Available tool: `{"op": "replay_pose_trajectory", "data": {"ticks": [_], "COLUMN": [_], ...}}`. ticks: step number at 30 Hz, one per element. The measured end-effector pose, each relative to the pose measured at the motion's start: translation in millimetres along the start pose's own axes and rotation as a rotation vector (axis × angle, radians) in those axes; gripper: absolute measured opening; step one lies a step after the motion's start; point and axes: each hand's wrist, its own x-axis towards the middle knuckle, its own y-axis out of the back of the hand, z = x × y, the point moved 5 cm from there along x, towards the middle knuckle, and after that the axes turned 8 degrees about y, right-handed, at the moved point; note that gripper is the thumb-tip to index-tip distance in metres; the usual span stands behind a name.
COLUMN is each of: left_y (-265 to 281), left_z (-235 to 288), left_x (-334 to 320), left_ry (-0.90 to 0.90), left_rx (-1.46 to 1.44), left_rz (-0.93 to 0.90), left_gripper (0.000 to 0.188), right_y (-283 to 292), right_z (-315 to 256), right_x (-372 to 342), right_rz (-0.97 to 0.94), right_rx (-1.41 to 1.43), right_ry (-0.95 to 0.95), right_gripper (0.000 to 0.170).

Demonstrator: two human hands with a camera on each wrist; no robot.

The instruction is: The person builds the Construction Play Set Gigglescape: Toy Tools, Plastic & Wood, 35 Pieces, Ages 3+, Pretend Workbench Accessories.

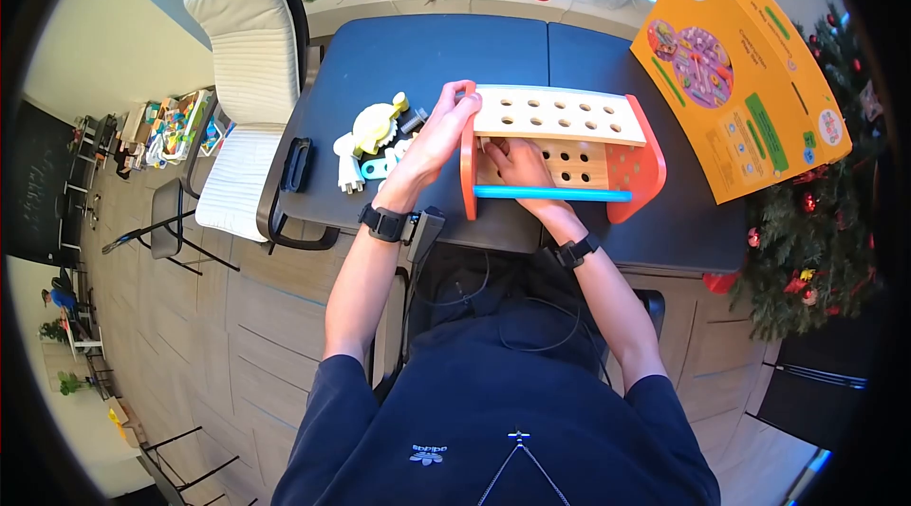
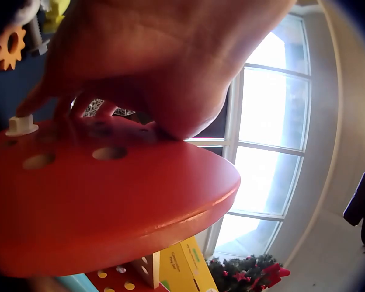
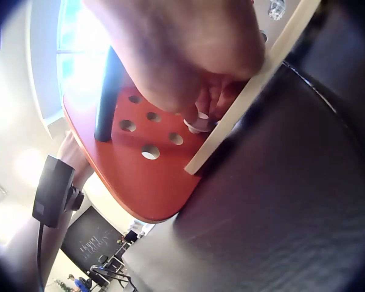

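A toy workbench [image 1: 560, 112] with red side panels, pale perforated boards and a blue rod [image 1: 555, 193] stands on the dark table. My left hand [image 1: 441, 136] grips the top edge of its left panel [image 2: 121, 188] from outside. One fingertip of that hand touches a white bolt-like piece [image 2: 22, 126] on the panel's outer face. Reaching between the boards, my right hand [image 1: 522, 167] works at the inside of the same panel. Its fingers pinch a small whitish round piece [image 3: 199, 125] against the holes; the fingers partly hide it.
Left of the workbench lie a yellow gear-like piece [image 1: 377, 125], a teal strip [image 1: 378, 168], a grey bolt [image 1: 414, 120] and a white piece [image 1: 347, 165]. A black case [image 1: 297, 165] sits at the table's left edge. At right stands a tall yellow box [image 1: 750, 79], beside a decorated tree [image 1: 807, 259].
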Motion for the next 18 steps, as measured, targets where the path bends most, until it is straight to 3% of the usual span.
{"op": "replay_pose_trajectory", "data": {"ticks": [8,14,18], "left_y": [1.0,0.0,0.8], "left_z": [-1.7,0.8,0.7], "left_x": [0.5,-2.0,-1.3], "left_ry": [-0.017,-0.026,-0.021], "left_rx": [0.029,0.035,0.044], "left_rz": [0.023,0.003,0.001], "left_gripper": [0.064,0.064,0.062], "right_y": [-3.3,2.9,6.6], "right_z": [-1.4,-1.7,-0.8], "right_x": [1.1,1.0,-0.7], "right_rz": [0.076,-0.005,-0.017], "right_rx": [-0.137,-0.001,-0.019], "right_ry": [0.015,-0.077,-0.019], "right_gripper": [0.035,0.036,0.029]}}
